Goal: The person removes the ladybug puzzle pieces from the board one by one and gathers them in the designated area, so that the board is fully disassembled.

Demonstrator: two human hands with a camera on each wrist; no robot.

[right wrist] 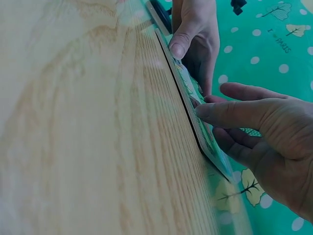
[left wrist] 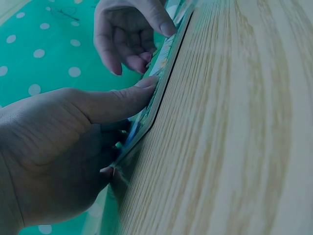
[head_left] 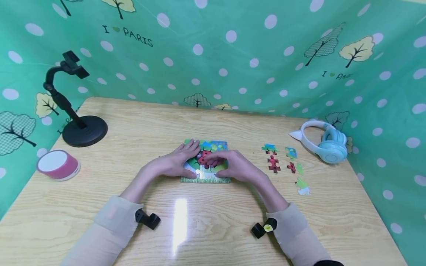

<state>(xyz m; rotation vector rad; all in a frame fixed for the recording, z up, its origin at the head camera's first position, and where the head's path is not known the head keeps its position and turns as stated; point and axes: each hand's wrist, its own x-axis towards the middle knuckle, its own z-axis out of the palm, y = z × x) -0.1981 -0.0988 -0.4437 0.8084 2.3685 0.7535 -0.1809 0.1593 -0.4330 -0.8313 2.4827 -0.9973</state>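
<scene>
1. A green dotted cloth (head_left: 179, 33) hangs behind a wooden table (head_left: 206, 221).
2. At left, a black stand (head_left: 84, 131) rises behind a pink jar (head_left: 63, 168).
3. The left hand (head_left: 174, 162) rests on the puzzle (head_left: 208, 180), fingers extended.
4. The puzzle (ladybug picture) lies flat mid-table, between the hands.
5. The right hand (head_left: 237, 166) touches its right side, fingers loosely bent, thumb apart.
6. Loose pieces (head_left: 274, 164) lie near headphones (head_left: 332, 147).
</scene>
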